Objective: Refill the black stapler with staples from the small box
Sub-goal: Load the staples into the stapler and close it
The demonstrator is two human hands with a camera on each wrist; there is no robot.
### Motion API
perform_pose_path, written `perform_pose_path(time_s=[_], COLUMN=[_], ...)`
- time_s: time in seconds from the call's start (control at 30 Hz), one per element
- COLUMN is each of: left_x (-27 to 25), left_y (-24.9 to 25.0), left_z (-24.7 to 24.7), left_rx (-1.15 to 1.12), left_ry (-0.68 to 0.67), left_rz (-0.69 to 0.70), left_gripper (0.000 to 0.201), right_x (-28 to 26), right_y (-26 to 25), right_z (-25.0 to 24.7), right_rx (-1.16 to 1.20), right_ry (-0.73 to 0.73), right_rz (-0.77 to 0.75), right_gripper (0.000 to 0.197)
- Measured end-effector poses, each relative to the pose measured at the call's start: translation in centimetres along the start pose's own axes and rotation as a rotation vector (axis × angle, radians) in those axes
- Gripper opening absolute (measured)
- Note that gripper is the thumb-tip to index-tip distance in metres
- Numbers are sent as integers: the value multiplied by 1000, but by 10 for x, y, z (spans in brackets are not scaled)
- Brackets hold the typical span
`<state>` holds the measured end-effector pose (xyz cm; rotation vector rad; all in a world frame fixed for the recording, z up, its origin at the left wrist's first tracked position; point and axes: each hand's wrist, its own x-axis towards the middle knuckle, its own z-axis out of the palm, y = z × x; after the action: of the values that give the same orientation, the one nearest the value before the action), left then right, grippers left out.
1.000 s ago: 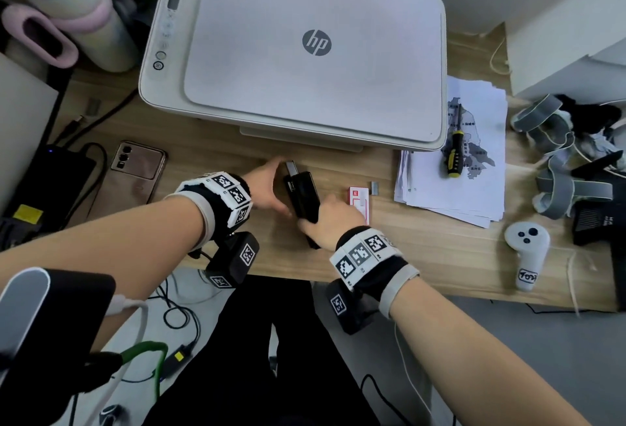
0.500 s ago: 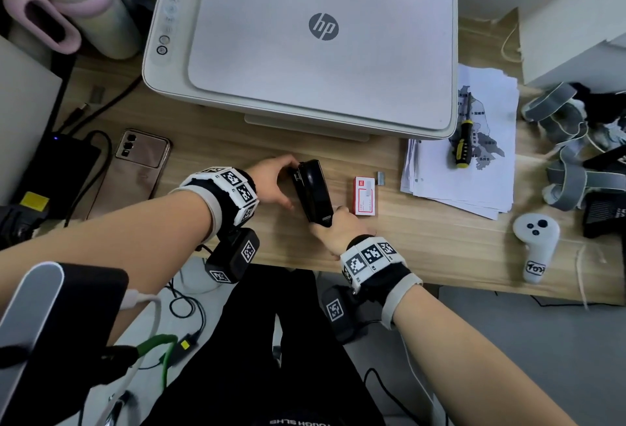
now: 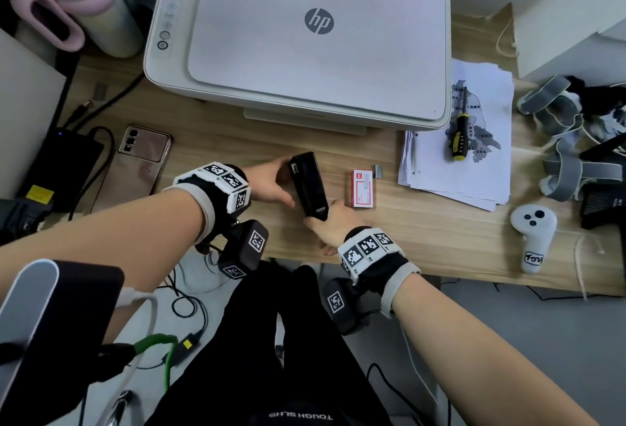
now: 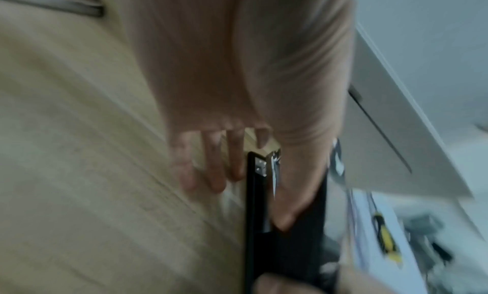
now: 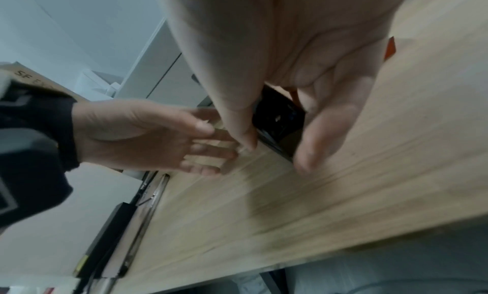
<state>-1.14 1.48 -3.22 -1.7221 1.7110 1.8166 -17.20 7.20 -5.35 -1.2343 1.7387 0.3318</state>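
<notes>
The black stapler (image 3: pixel 310 185) lies lengthwise on the wooden desk (image 3: pixel 440 239), in front of the printer. My left hand (image 3: pixel 271 185) holds its far end, thumb against it and fingers stretched along its left side, as the blurred left wrist view shows on the stapler (image 4: pixel 290 256). My right hand (image 3: pixel 333 222) pinches the near end of the stapler (image 5: pixel 280 119) between thumb and fingers. The small red and white staple box (image 3: pixel 363 188) lies closed just right of the stapler. A loose strip of staples (image 3: pixel 378 170) sits by the box's far corner.
A white printer (image 3: pixel 305 35) fills the back of the desk. A phone (image 3: pixel 142 158) and black power brick (image 3: pixel 57 168) lie left. Right are papers (image 3: pixel 474 171) with a screwdriver (image 3: pixel 459 137), a white controller (image 3: pixel 533 232) and straps.
My right hand slid back from over the stapler to its near end, uncovering the staple box. The stapler turned slightly and now lies lengthwise. My left hand stayed at the far end.
</notes>
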Motion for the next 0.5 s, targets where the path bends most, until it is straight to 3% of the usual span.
perform_pose_path(time_s=[0.07,0.13,0.17,0.33,0.5], left_x=[-7,-12,-10,-3,-13], left_y=[7,14,16,29,41], left_z=[1,6,8,17,8], left_rx=[-100,-94,-49,68,193], left_ry=[-72,-88,-59,106,191], left_rz=[-59,-128,-133,-130,-80], left_gripper=[46,40,40,24,16], right_x=[-5,-8,-8,-1,22], right_y=[-3,-6,-8,-15,-3], right_z=[-2,-8,-12,-43,-59], right_rx=[46,85,67,70,290], right_ry=[-153,-247,-254,-211,38], right_rz=[-55,-118,-147,-186,-58], right_gripper=[48,33,36,42,41])
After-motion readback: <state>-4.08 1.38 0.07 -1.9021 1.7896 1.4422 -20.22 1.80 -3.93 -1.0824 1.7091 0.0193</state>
